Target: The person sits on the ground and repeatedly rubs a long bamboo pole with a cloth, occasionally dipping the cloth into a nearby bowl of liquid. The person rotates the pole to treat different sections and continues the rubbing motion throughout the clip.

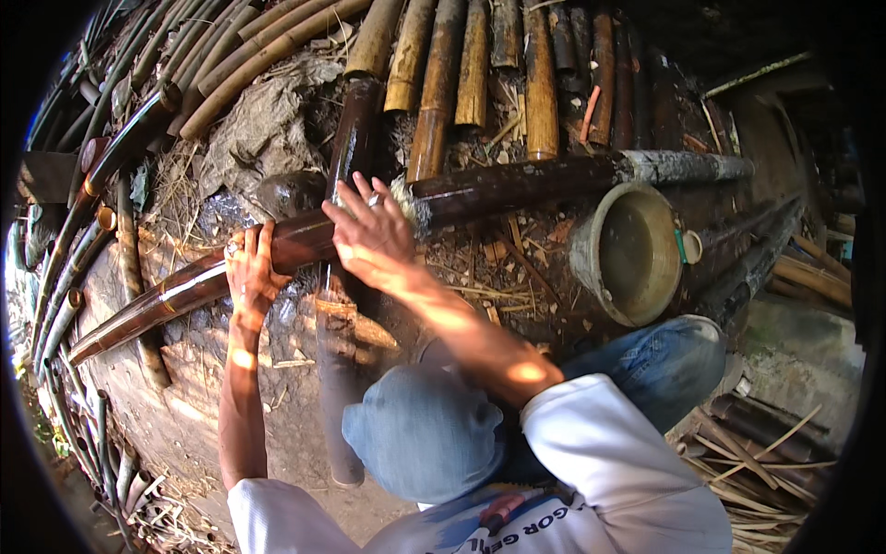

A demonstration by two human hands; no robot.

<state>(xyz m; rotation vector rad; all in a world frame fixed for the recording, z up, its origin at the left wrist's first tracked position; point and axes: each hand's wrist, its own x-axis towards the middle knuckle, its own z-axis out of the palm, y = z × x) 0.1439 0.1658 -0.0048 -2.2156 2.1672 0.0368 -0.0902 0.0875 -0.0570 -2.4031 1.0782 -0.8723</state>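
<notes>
Hands are working on a long dark bamboo pole [480,189] lying across another pole [337,305], which is keeping it off the dirt. Left hand [251,270] is wrapping tight around it to steady it, while right hand [371,235] is pressing a pale scrubbing wad [406,198] against it, fingers curled on the wad.

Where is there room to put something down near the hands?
Bare ground lies below the dark pole, left of the left hand. A smaller littered patch sits between the right hand and the bowl. Above the pole, stacked bamboo crowds everything.
</notes>
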